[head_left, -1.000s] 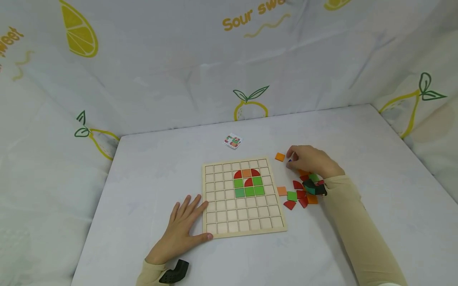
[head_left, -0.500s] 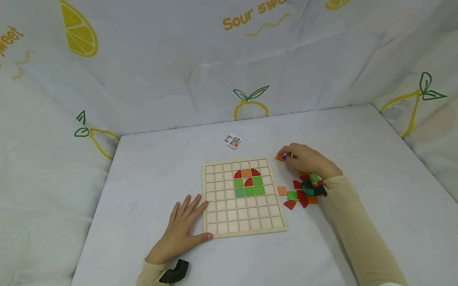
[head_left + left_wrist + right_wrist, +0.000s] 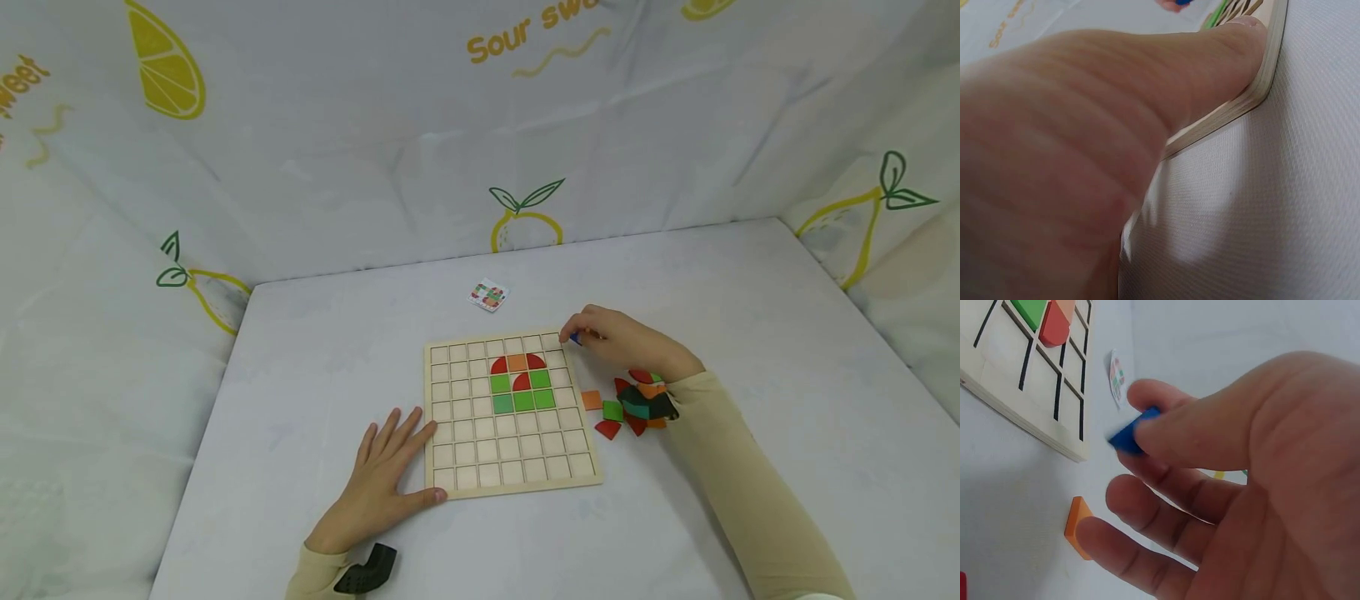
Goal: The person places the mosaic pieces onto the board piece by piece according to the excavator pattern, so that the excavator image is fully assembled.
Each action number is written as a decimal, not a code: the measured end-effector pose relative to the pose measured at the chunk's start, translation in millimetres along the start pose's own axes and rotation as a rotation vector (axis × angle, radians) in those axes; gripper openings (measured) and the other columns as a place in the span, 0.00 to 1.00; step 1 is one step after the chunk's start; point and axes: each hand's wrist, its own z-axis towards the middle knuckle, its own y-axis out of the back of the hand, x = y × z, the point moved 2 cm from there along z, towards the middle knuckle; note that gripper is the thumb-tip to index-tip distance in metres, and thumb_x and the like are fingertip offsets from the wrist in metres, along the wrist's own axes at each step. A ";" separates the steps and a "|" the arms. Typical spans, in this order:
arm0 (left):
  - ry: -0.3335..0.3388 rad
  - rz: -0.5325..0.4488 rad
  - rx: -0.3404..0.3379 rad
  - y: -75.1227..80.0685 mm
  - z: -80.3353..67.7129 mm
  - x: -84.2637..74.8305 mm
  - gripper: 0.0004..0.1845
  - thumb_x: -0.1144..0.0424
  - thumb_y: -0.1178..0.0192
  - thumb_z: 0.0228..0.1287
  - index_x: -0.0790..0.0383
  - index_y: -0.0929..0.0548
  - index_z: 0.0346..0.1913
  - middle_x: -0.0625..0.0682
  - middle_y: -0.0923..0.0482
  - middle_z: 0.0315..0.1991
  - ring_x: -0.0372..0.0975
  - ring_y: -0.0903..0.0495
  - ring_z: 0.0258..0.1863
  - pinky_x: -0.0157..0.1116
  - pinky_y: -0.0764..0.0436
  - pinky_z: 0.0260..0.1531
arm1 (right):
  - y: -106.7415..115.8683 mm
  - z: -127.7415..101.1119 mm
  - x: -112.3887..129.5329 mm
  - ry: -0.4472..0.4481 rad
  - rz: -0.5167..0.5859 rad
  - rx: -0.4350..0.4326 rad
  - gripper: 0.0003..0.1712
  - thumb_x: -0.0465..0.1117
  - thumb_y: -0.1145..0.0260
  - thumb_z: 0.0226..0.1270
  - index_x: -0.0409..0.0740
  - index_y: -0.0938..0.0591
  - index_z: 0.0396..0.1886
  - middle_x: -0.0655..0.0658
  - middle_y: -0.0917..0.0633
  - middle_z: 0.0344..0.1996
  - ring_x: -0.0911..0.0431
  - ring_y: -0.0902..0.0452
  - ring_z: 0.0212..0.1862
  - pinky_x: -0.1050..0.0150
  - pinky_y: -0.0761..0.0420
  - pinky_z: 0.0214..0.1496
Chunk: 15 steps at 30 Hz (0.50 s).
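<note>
A wooden grid board point(image 3: 480, 454) lies on the white table, with red, orange and green tiles point(image 3: 521, 382) set in its upper middle cells. My right hand point(image 3: 577, 335) pinches a small blue tile point(image 3: 575, 338) between thumb and forefinger, just above the board's far right corner. The right wrist view shows the blue tile point(image 3: 1132, 434) in that pinch, with an orange tile point(image 3: 1079, 526) on the table under the fingers. My left hand point(image 3: 397, 450) lies flat on the table, fingers straight. Its thumb point(image 3: 1147, 94) presses the board's near left edge point(image 3: 1254, 103).
Loose red, green and orange tiles point(image 3: 622, 408) lie in a pile right of the board, partly under my right wrist. A small picture card point(image 3: 488, 295) lies beyond the board. Printed cloth walls stand behind and on both sides of the table.
My right hand has moved left from beside the loose orange tile to the board's far right corner, carrying the blue tile. The left hand has stayed put.
</note>
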 end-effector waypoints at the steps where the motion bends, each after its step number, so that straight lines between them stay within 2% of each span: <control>1: 0.000 -0.001 0.000 0.0 0.0 0.0 0.50 0.35 0.32 0.56 0.48 0.39 0.79 0.49 0.53 0.83 0.52 0.63 0.84 0.57 0.71 0.78 | -0.4 0.1 0.9 -0.001 0.003 0.001 0.15 0.29 0.46 0.75 0.41 0.16 0.51 0.41 0.17 0.46 0.51 0.25 0.47 0.56 0.21 0.52; 6: 0.001 -0.002 0.002 -0.3 -0.1 0.3 0.50 0.35 0.32 0.56 0.47 0.39 0.79 0.49 0.53 0.83 0.52 0.64 0.84 0.57 0.71 0.78 | -4.2 1.6 2.6 -0.011 0.010 0.056 0.12 0.29 0.41 0.72 0.38 0.18 0.52 0.44 0.14 0.44 0.52 0.23 0.46 0.58 0.19 0.51; 10: -0.002 -0.002 -0.002 -0.5 -0.3 0.5 0.50 0.35 0.32 0.56 0.47 0.39 0.79 0.49 0.53 0.84 0.52 0.64 0.84 0.57 0.71 0.78 | -9.2 4.8 3.1 -0.033 0.006 0.109 0.08 0.32 0.37 0.71 0.42 0.17 0.47 0.48 0.14 0.39 0.54 0.25 0.44 0.60 0.21 0.49; 15: -0.002 -0.003 -0.004 -0.6 -0.4 0.6 0.50 0.35 0.32 0.57 0.47 0.39 0.79 0.49 0.53 0.84 0.52 0.64 0.84 0.57 0.71 0.78 | -13.3 5.6 3.8 -0.064 0.011 0.120 0.06 0.34 0.36 0.70 0.47 0.15 0.41 0.49 0.18 0.36 0.53 0.27 0.43 0.62 0.25 0.46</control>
